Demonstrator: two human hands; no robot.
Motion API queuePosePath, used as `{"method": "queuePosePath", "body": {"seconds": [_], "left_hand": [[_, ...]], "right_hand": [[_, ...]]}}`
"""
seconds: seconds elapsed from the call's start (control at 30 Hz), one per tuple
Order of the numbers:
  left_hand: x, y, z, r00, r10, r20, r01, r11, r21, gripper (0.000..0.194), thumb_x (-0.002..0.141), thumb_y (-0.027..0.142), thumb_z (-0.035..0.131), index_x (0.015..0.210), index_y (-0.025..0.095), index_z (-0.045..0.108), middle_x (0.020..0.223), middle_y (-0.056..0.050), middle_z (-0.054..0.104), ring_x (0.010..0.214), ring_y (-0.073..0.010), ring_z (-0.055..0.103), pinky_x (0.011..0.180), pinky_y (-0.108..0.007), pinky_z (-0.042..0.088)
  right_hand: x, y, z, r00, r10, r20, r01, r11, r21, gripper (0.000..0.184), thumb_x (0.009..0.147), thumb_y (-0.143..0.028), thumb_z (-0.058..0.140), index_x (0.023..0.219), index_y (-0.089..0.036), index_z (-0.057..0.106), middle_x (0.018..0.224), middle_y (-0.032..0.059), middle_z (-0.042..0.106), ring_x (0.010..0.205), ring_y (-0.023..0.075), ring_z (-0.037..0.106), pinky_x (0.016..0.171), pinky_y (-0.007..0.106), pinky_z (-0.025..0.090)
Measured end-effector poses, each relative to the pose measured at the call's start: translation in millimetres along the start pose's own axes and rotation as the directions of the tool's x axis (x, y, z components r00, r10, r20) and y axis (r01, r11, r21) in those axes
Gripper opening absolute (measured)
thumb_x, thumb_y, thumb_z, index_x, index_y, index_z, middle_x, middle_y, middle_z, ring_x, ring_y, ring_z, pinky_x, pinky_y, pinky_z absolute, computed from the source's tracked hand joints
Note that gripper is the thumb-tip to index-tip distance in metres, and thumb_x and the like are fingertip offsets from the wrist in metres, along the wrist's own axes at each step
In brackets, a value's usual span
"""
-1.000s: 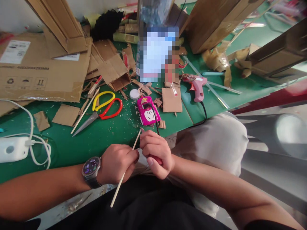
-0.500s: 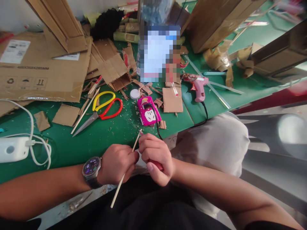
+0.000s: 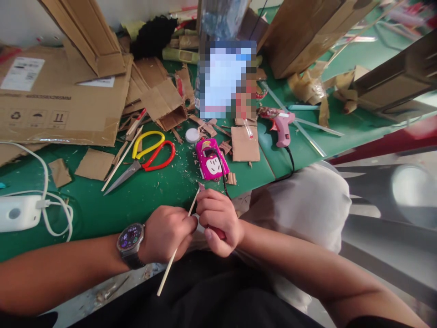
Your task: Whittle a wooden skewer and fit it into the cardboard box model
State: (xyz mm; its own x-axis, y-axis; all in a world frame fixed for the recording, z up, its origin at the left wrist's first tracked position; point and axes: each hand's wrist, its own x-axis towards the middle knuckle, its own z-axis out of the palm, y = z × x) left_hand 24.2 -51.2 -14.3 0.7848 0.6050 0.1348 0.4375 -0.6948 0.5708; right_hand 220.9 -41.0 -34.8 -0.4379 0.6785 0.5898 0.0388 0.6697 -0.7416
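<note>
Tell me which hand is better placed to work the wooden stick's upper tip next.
Probably the right hand: it grips a red-handled tool, whose end sits close to that tip. The left hand is occupied holding the wooden stick lower down.

This looks like a craft workshop or makeshift making area; whether it sits in a school, a home or a business cannot be told. The green worktop (image 3: 112,214) is strewn with cardboard scraps (image 3: 94,164), and pale shavings (image 3: 195,160) speckle it around a pink socket block (image 3: 213,159). Tools lie out among the litter: scissors (image 3: 135,165) with one yellow and one red handle, and a pink hot-glue gun (image 3: 283,128) with its black cable (image 3: 292,160), near translucent sticks (image 3: 316,144). A large printed carton (image 3: 85,109) lies at the left, and tall cardboard forms (image 3: 293,41) rise along the back and right.
</note>
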Motion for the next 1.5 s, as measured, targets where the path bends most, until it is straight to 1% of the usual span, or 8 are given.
{"method": "queuePosePath", "body": {"seconds": [0.33,0.47,0.63,0.8,0.93,1.2,1.33,1.5], "left_hand": [[-1.7,-2.9,1.1,0.999,0.042,-0.008,-0.042,0.999,-0.011,0.016,0.086,0.024,0.045,0.074,0.021,0.055,0.064,-0.004,0.06,0.057,-0.02,0.056,0.053,-0.035,0.042],[-0.5,-3.0,1.6,0.998,0.054,-0.019,-0.054,0.999,0.002,0.018,0.088,0.025,0.044,0.074,0.021,0.055,0.063,-0.004,0.06,0.056,-0.0199,0.056,0.052,-0.035,0.042],[-0.2,-2.6,2.1,0.998,0.056,-0.035,-0.055,0.998,0.022,0.018,0.086,0.024,0.046,0.072,0.02,0.057,0.062,-0.005,0.06,0.055,-0.0201,0.056,0.05,-0.035,0.041],[-0.1,0.0,0.4,0.999,0.032,-0.013,-0.031,0.999,0.041,0.014,0.081,0.016,0.047,0.07,0.02,0.055,0.062,-0.005,0.06,0.056,-0.0205,0.057,0.051,-0.035,0.041],[0.2,1.2,-1.3,1.0,0.022,-0.016,-0.021,0.999,0.042,0.013,0.079,0.014,0.047,0.07,0.021,0.053,0.061,-0.003,0.058,0.055,-0.0186,0.055,0.051,-0.033,0.04],[1.6,2.5,-3.6,1.0,0.017,-0.015,-0.016,0.998,0.057,0.011,0.081,0.018,0.048,0.075,0.02,0.057,0.063,-0.002,0.057,0.055,-0.0182,0.052,0.05,-0.034,0.032],[2.5,3.5,-4.7,0.999,0.032,-0.005,-0.031,0.996,0.079,0.013,0.079,0.015,0.047,0.077,0.02,0.059,0.063,-0.002,0.056,0.055,-0.0185,0.052,0.05,-0.035,0.031],[2.2,4.1,-6.1,0.998,0.055,-0.019,-0.053,0.997,0.062,0.016,0.083,0.015,0.046,0.076,0.02,0.059,0.063,-0.002,0.056,0.055,-0.0181,0.051,0.05,-0.035,0.033]], "right_hand": [[6.0,-21.1,-1.1,0.997,0.07,-0.033,-0.066,0.991,0.112,0.009,0.083,-0.028,0.043,0.074,-0.023,0.045,0.069,0.0047,0.055,0.069,0.0205,0.051,0.072,0.039,0.051],[5.7,-21.0,0.7,0.995,0.094,-0.024,-0.091,0.991,0.103,0.01,0.083,-0.029,0.042,0.074,-0.024,0.043,0.068,0.0047,0.054,0.068,0.0209,0.05,0.072,0.04,0.051],[3.4,-16.4,3.0,0.998,0.061,0.007,-0.062,0.997,0.052,0.008,0.079,-0.029,0.044,0.073,-0.025,0.042,0.068,0.0047,0.054,0.07,0.0214,0.05,0.073,0.039,0.051],[2.5,-6.4,0.0,0.998,0.065,0.02,-0.064,0.998,-0.012,0.006,0.077,-0.026,0.045,0.072,-0.025,0.043,0.067,0.0041,0.051,0.07,0.0219,0.049,0.074,0.04,0.05],[2.6,-5.1,-5.2,0.998,0.067,0.02,-0.067,0.998,0.017,0.01,0.081,-0.028,0.043,0.072,-0.024,0.044,0.069,0.0046,0.051,0.072,0.0219,0.048,0.075,0.04,0.05],[2.3,-19.9,-12.1,0.993,0.115,-0.013,-0.113,0.99,0.09,0.015,0.085,-0.03,0.042,0.072,-0.023,0.046,0.069,0.0052,0.053,0.071,0.0214,0.051,0.073,0.041,0.05],[1.4,-19.8,-12.3,0.995,0.088,-0.047,-0.083,0.991,0.107,0.013,0.085,-0.029,0.043,0.073,-0.023,0.046,0.069,0.0049,0.053,0.07,0.0207,0.051,0.073,0.04,0.051],[0.7,-19.7,-10.0,0.996,0.062,-0.065,-0.053,0.991,0.125,0.009,0.082,-0.028,0.044,0.075,-0.022,0.047,0.07,0.0056,0.053,0.072,0.0208,0.051,0.072,0.04,0.051]]}}
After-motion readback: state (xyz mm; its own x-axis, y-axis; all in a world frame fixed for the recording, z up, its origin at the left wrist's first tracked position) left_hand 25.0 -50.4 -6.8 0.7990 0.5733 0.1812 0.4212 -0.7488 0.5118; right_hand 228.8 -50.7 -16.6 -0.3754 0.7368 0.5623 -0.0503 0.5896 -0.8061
